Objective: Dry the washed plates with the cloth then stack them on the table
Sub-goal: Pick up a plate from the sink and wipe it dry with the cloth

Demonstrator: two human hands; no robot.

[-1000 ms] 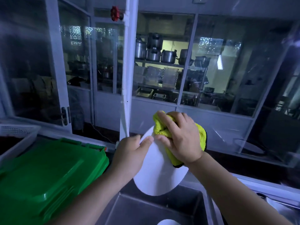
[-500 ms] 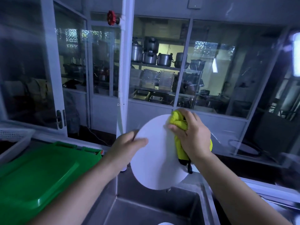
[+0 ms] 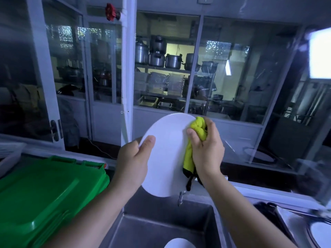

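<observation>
A white plate (image 3: 168, 154) stands on edge above a steel sink (image 3: 161, 228), gripped by the left hand (image 3: 133, 158); the right hand (image 3: 206, 147) clutches a yellow cloth (image 3: 194, 138) against it. A green bin lid (image 3: 44, 192) sits left, with glass partitions (image 3: 223, 68) behind.

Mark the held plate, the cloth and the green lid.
held plate (image 3: 166, 158), head view, middle of its face.
cloth (image 3: 198, 127), head view, bunched top above the thumb.
green lid (image 3: 44, 194), head view, flat top panel.
</observation>
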